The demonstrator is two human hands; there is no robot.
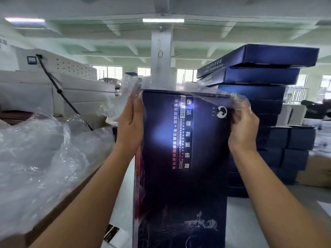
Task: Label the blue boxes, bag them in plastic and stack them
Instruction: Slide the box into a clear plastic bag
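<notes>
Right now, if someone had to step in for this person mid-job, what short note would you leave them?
The left hand has straight fingers pressed flat on the upper left side of the upright blue box, against the plastic bag.
The right hand pinches the bag at the box's upper right edge.
The bag covers only the top of the box.
A stack of blue boxes stands behind on the right, and loose bags lie piled on the left.
Left to do: probably pull the bag fully down, then stack the box.
This side does not show whether the box is labelled.
</notes>
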